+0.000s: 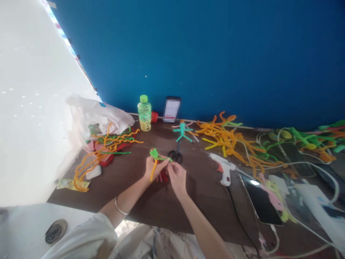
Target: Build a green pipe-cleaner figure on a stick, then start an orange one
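One head-worn camera looks forward and down across the table [207,196] toward the blue wall [202,54].

L grip [149,167] + R grip [178,178] on grn fuzzy-stem piece [153,154], blk scissors [175,154] nearby

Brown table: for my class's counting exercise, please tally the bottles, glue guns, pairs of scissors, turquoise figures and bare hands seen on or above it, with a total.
Bottle: 1
Glue gun: 1
Scissors: 1
Turquoise figure: 1
Hands, left hand and right hand: 2
Total: 6
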A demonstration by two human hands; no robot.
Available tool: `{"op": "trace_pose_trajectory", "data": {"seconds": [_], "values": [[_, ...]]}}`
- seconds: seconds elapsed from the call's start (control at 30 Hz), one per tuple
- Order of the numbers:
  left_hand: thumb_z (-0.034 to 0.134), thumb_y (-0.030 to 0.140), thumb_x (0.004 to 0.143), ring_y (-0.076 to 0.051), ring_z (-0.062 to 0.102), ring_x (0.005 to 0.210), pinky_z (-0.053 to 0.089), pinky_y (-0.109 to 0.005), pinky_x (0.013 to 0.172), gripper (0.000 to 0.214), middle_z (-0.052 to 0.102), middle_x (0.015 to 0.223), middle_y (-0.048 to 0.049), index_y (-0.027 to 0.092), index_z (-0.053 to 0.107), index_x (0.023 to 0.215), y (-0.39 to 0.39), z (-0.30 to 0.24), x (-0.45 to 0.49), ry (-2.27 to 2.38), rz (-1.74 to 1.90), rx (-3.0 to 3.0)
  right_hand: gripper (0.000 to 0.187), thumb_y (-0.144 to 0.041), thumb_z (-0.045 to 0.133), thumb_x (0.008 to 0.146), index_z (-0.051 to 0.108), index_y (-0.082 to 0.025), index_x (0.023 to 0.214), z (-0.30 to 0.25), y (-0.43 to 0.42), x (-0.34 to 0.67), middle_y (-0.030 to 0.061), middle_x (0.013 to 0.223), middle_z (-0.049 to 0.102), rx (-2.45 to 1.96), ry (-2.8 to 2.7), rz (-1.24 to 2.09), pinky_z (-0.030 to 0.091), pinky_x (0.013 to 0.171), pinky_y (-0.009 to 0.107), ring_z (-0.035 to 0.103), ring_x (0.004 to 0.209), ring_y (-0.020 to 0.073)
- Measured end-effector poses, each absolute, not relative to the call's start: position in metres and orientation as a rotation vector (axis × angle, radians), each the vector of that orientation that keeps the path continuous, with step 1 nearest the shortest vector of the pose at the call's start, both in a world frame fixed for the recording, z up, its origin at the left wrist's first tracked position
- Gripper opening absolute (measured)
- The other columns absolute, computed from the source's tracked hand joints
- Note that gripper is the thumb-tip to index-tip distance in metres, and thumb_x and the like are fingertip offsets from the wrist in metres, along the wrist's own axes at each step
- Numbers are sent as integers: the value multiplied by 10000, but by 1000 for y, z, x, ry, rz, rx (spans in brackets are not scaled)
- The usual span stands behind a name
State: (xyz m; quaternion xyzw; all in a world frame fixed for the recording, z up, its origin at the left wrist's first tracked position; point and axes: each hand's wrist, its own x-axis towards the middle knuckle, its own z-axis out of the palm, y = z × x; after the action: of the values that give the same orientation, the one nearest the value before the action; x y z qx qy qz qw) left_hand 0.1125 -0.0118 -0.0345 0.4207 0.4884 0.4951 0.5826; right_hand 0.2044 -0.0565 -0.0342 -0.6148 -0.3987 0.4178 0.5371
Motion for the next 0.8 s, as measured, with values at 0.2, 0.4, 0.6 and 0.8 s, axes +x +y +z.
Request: {"op": "trace_pose_trajectory", "data": {"seconds": [0.2, 0.4, 0.6, 0.8], "values": [[720, 292, 568, -185, 631, 672, 507, -283, 666, 198, 670, 662, -43, 139, 646, 667, -11, -38, 111, 1204, 1136, 1116, 178, -237, 453, 807, 591, -170, 717, -43, -56, 215, 58, 660, 605, -1611, -1590, 244, 451, 600, 281, 557, 605, 161], [707, 264, 572, -157, 608, 616, 484, -260, 629, 166, 652, 625, -34, 130, 640, 644, -4, -40, 108, 1187, 1123, 1168, 213, -135, 375, 848, 588, -130, 835, -43, -50, 231, 124, 815, 588, -1526, -1999, -205, 459, 724, 337, 553, 776, 204], [750, 252, 512, -148, 601, 587, 485, -251, 602, 220, 638, 612, -19, 131, 631, 652, 0, -43, 107, 1106, 1013, 1164, 228, -142, 335, 867, 560, -161, 899, -44, -48, 242, 121, 892, 592, -1401, -2043, -8, 462, 767, 347, 559, 847, 206], [734, 275, 554, -149, 610, 597, 488, -265, 637, 256, 647, 643, -31, 126, 650, 745, 2, -43, 103, 913, 857, 1228, 184, -244, 388, 858, 548, -190, 786, -35, -47, 246, 58, 725, 586, -1449, -1731, 433, 458, 656, 297, 562, 675, 166]]}}
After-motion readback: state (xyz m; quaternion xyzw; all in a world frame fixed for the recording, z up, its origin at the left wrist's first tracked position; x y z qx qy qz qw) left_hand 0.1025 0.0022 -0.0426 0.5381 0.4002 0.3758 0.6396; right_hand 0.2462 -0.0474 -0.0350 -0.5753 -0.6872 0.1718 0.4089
